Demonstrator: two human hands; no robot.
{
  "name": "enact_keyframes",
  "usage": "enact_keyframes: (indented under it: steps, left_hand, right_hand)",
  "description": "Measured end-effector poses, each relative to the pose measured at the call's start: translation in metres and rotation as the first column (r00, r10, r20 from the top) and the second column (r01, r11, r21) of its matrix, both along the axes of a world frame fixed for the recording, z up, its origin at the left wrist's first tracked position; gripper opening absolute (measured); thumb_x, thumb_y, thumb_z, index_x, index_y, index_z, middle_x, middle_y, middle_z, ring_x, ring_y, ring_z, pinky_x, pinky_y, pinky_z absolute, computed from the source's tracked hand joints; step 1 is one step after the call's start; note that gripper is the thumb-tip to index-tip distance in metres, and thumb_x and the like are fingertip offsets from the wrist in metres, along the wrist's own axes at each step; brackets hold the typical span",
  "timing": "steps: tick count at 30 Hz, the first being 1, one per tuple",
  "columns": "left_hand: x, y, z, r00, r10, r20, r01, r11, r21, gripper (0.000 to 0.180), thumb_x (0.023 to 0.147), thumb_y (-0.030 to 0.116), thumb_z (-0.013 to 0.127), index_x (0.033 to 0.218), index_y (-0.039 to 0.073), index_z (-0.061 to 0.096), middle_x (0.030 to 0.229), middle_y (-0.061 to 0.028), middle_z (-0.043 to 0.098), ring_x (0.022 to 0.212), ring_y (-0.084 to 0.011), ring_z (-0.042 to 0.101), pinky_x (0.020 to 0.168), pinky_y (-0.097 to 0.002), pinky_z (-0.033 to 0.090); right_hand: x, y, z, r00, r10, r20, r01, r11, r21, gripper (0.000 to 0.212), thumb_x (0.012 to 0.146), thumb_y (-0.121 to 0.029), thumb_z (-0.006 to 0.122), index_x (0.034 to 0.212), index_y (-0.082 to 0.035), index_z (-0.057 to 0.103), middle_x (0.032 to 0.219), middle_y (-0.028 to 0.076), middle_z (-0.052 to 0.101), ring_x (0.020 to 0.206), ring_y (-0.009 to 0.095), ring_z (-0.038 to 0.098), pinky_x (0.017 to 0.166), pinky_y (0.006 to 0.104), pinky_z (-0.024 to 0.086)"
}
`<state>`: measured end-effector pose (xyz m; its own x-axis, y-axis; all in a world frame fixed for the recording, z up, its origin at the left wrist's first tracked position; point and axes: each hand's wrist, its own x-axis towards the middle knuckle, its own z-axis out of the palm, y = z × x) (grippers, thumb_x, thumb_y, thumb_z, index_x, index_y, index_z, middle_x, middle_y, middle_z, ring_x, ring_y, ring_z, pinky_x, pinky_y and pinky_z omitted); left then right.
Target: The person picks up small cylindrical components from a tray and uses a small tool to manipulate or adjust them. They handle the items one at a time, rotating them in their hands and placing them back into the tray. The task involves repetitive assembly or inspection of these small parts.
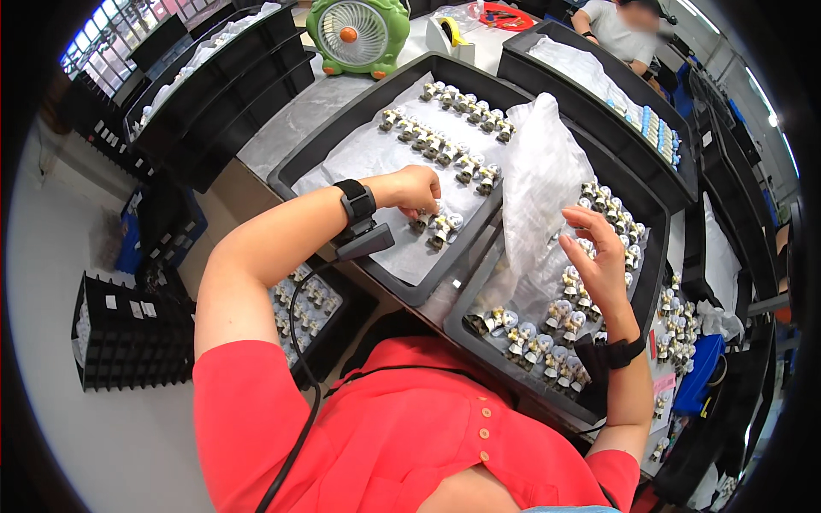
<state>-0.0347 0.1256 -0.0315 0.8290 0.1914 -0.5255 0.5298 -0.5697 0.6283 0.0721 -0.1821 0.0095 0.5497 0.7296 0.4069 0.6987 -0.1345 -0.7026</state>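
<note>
My left hand [416, 190] reaches into the left black tray [293, 168], its fingers closed in a pinch at the top of a small figurine [419, 224] that they partly hide. Right beside it stands another figurine [443, 229], white and yellow with a dark base. Farther up the same tray, more figurines [436, 145] stand in rows on white lining. Over the right black tray [654, 256], my right hand [599, 256] hovers with thumb and fingers apart and nothing between them. Many similar figurines [560, 315] crowd that tray below it.
Crumpled white sheeting [543, 175] rises between the two trays. A green fan [357, 36] and a tape dispenser [451, 38] stand at the back. Stacked black crates [231, 94] are at left. A person [620, 34] sits at the far right. A cable [295, 342] hangs by my left arm.
</note>
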Motion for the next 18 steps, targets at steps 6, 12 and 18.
enact_keyframes:
  steps: [6,12,18]
  left_hand:
    - [0.001,0.004,-0.007,0.996,-0.036,0.078,0.035,0.999,0.007,0.029,0.076,0.011,0.068,0.101,-0.002,0.060,0.082,-0.0108,0.065,0.062,-0.0136,0.064,0.058,-0.0255,0.054]
    - [-0.002,-0.025,0.047,0.888,-0.122,0.444,-0.025,0.950,0.312,0.028,0.081,0.019,0.067,0.104,0.003,0.063,0.091,-0.0103,0.065,0.082,-0.0163,0.062,0.075,-0.0282,0.049]
    - [0.019,-0.118,0.076,0.763,0.121,0.635,0.268,0.834,-0.481,0.017,0.087,0.010,0.061,0.101,0.000,0.063,0.092,-0.0032,0.064,0.087,-0.0090,0.060,0.082,-0.0236,0.047]
  right_hand:
    - [0.006,-0.009,0.002,0.998,-0.056,0.019,0.057,0.997,-0.044,0.023,0.077,-0.008,0.068,0.099,-0.002,0.065,0.093,0.011,0.066,0.087,0.021,0.063,0.076,0.0302,0.047]
    - [0.022,-0.026,-0.015,0.996,-0.072,0.061,0.093,0.847,-0.523,0.030,0.073,-0.019,0.070,0.095,-0.002,0.059,0.094,0.015,0.062,0.091,0.031,0.060,0.079,0.0383,0.047]
    - [0.014,-0.022,-0.048,0.975,-0.039,0.220,0.199,0.601,-0.774,0.032,0.069,-0.010,0.066,0.098,-0.002,0.053,0.099,0.017,0.055,0.091,0.035,0.058,0.079,0.0414,0.048]
